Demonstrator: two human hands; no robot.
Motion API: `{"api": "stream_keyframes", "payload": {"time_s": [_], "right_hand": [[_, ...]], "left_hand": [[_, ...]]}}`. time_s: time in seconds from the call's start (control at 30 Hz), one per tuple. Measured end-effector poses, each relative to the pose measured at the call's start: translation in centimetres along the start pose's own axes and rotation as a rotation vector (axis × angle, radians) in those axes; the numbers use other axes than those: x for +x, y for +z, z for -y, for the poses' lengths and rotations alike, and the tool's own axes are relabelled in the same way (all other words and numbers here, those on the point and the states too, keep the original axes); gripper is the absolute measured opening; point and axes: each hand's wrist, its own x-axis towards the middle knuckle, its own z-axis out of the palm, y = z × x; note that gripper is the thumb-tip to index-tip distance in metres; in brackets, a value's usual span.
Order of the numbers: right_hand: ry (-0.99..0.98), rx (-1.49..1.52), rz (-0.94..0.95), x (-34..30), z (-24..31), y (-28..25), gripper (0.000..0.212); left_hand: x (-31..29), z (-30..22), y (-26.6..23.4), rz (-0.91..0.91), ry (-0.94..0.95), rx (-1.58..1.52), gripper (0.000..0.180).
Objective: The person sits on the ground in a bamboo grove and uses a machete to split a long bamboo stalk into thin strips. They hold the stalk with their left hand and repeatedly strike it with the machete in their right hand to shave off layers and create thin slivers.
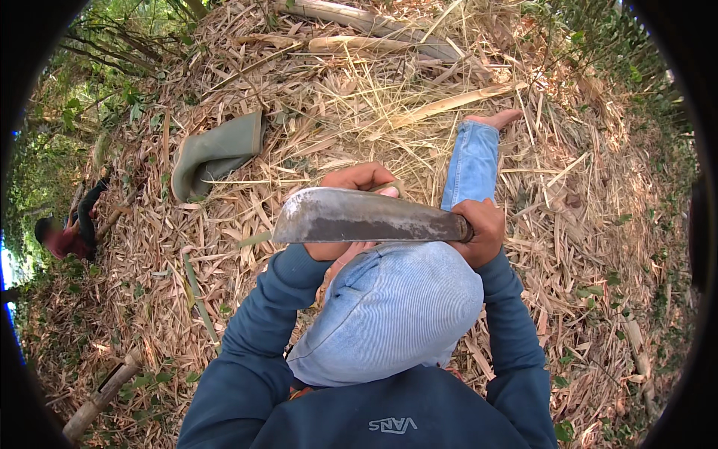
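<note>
My right hand (482, 230) is closed round the handle end of a machete (366, 217), whose broad, worn blade lies crosswise above my bent knee and points left. Behind the blade, my left hand (351, 179) is closed, with its fingers curled and the thumb tip showing over the blade's upper edge. A pale green strip (256, 239) sticks out left of the blade tip, and a bit of similar colour shows by the left thumb. The blade covers most of that hand and whatever runs between these ends, so the strip's full shape is hidden.
A green rubber boot (217, 153) lies on its side at left. My bare foot (497, 120) stretches out ahead. Dry leaves and shavings (576, 247) cover the ground. Split wood (359, 45) lies far ahead, a green stick (198, 299) and a log (101, 396) at left. Another person (71, 232) is far left.
</note>
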Motion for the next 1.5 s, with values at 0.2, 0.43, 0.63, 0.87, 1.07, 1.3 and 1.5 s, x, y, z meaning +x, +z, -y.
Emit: {"api": "stream_keyframes", "payload": {"time_s": [0.2, 0.43, 0.63, 0.87, 1.07, 1.3, 1.5], "right_hand": [[-0.011, 0.005, -0.013, 0.0, -0.1, 0.1, 0.029], [-0.035, 0.032, 0.031, 0.8, -0.5, 0.4, 0.030], [-0.087, -0.077, -0.106, 0.7, -1.0, 0.7, 0.029], [-0.107, -0.016, -0.104, 0.6, -0.9, 0.8, 0.028], [-0.074, 0.013, -0.083, 0.7, -0.5, 0.9, 0.028], [-0.049, 0.018, -0.047, 0.8, -0.6, 0.7, 0.028], [-0.047, 0.063, 0.040, 1.4, -1.1, 0.9, 0.026]], "left_hand": [[-0.1, -0.4, 0.1, -0.023, 0.023, 0.035, 0.016], [-0.3, 0.2, -0.4, 0.003, 0.050, 0.020, 0.017], [-0.3, -0.4, -0.2, 0.032, 0.036, 0.015, 0.019], [-0.1, -0.1, -0.3, 0.001, 0.005, 0.073, 0.021], [-0.3, -0.5, -0.3, 0.003, 0.015, 0.026, 0.020], [-0.2, -0.1, -0.5, 0.011, 0.059, 0.063, 0.021], [-0.8, -0.1, -1.0, 0.067, 0.107, 0.131, 0.024]]}}
